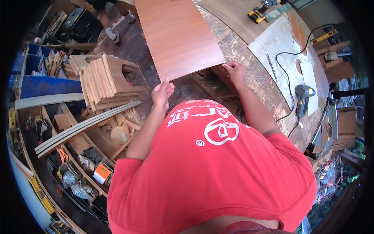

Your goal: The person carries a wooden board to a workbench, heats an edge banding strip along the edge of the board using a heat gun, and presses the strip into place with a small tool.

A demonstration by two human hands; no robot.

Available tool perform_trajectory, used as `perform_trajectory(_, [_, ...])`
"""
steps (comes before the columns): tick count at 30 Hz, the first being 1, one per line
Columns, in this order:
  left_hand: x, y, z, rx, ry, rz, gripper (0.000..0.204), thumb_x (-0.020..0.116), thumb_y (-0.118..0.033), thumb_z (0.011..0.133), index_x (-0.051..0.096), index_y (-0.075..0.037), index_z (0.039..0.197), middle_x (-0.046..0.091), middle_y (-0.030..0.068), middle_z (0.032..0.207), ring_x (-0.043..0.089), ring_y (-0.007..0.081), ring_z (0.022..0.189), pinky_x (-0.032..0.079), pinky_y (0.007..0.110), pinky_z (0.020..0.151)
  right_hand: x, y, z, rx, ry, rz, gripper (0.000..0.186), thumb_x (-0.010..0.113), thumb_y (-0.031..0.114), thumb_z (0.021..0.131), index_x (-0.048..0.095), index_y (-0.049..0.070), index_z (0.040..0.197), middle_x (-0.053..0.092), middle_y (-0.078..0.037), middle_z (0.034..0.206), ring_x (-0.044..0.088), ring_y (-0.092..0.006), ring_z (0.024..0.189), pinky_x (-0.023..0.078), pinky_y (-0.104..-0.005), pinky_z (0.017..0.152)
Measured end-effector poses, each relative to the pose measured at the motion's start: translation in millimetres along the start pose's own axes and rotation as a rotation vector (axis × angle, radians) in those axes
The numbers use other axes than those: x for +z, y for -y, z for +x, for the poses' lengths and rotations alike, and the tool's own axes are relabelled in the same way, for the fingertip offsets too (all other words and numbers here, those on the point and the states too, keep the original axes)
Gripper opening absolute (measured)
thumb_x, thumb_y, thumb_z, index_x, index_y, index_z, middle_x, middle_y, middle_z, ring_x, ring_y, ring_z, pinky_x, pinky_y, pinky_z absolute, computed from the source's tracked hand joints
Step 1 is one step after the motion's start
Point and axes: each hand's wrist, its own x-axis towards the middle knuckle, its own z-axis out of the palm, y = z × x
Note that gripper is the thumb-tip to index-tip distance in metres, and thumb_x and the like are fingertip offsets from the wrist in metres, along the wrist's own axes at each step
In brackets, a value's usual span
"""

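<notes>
A reddish wood-grain panel (pixel 179 39) reaches from the top middle toward my body. My left hand (pixel 163 93) is at its near-left corner, fingertips closed on the edge. My right hand (pixel 233 73) pinches the near-right corner, with its index finger and thumb at the edge. Below the panel's near edge is a dark opening with wooden pieces, partly hidden. A stack of cut plywood pieces with rounded openings (pixel 97 84) stands left of my left hand. To the right lies a speckled board surface (pixel 224 31) under the panel's side.
Blue bins (pixel 48 85), long strips (pixel 78 132) and cluttered compartments (pixel 87 160) fill the left. At right are a cordless drill (pixel 257 15), a heat-gun-like tool (pixel 302 99) with cord, a pale sheet (pixel 261 48) and a yellow level (pixel 323 37). Another person's legs (pixel 105 21) show at top left.
</notes>
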Motion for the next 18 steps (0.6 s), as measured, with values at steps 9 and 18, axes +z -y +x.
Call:
perform_trajectory(9, [5.7, -3.1, -2.1, -0.006, -0.013, 0.014, 0.027, 0.071, -0.025, 0.087, 0.059, -0.003, 0.095, 0.068, 0.0091, 0.089, 0.067, 0.0161, 0.078, 0.055, 0.026, 0.067, 2.0, -6.9, 1.6, 0.03, -0.058, 0.013, 0.017, 0.076, 0.019, 0.08, 0.072, 0.003, 0.084, 0.068, -0.006, 0.068, 0.057, -0.0096, 0.048, 0.047, -0.0267, 0.045])
perform_trajectory(18, [7.7, -3.4, 0.4, -0.009, 0.007, 0.066, 0.029, 0.07, -0.027, 0.087, 0.058, -0.002, 0.096, 0.067, 0.0086, 0.088, 0.066, 0.0158, 0.077, 0.054, 0.025, 0.067, 0.8, -7.9, 1.4, -0.123, -0.145, -0.133, 0.022, 0.075, 0.026, 0.078, 0.072, 0.005, 0.085, 0.068, -0.012, 0.075, 0.064, -0.023, 0.061, 0.051, -0.0346, 0.06])
